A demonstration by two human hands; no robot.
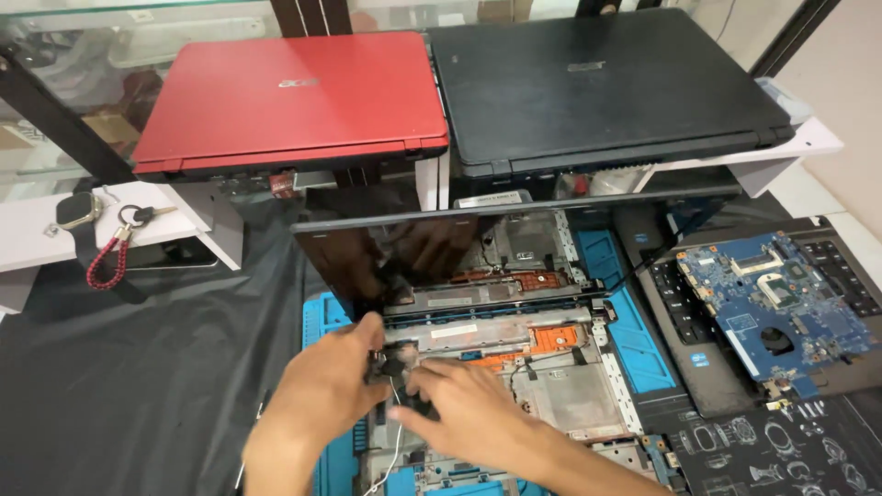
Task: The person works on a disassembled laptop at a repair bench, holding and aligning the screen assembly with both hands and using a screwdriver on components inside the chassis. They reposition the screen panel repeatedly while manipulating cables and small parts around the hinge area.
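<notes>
My left hand [331, 377] and right hand [464, 409] both pinch a small black part [397, 367] in the opened laptop [551, 367]. It seems light and fragile, so I hold its edges.

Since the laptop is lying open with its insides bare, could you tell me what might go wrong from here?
1. Both the left hand and right hand crowd a small black part by the hinge; the thin white wire under them could snag or tear.
2. The raised screen leans just above the hands and might get knocked.
3. The blue circuit board lies bare atop a keyboard, easy to bump.
</notes>
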